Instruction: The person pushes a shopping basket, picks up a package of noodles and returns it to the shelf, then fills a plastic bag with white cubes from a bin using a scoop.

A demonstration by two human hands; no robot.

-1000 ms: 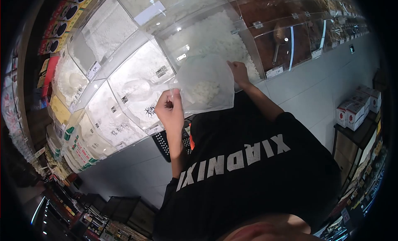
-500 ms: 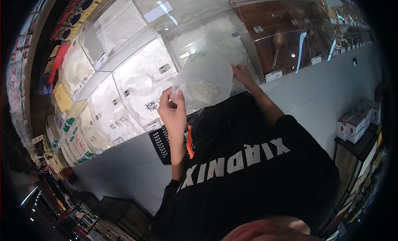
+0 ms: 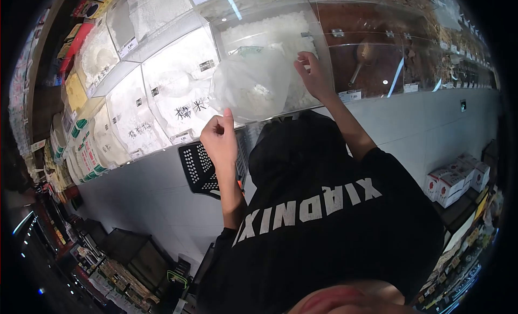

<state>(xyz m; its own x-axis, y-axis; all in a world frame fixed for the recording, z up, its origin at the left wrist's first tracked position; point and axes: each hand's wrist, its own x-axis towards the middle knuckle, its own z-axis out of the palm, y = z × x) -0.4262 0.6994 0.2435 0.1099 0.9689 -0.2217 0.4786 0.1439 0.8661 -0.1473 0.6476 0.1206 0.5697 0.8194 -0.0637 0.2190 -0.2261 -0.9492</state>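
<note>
A translucent plastic bag (image 3: 248,76) with a small heap of white, flaky food in it sits in front of a clear bin of white flakes (image 3: 302,39). My left hand (image 3: 220,138) is at the bag's lower left edge, its fingers curled and thumb raised, closed on that edge; the exact pinch is hard to see. To the right of the bag is my right hand (image 3: 313,76), fingers apart and holding nothing, in front of the bin.
Bins of white powder (image 3: 175,79) with handwritten labels stand to the left. A brown bin (image 3: 350,55) with a scoop (image 3: 365,54) is to the right. Below lies a black perforated basket (image 3: 197,165) on the grey floor. White boxes (image 3: 450,184) are stacked at far right.
My right hand has let go of the bag and opened beside it. The bag has shifted up and left in view. My left hand stays near its lower left edge.
</note>
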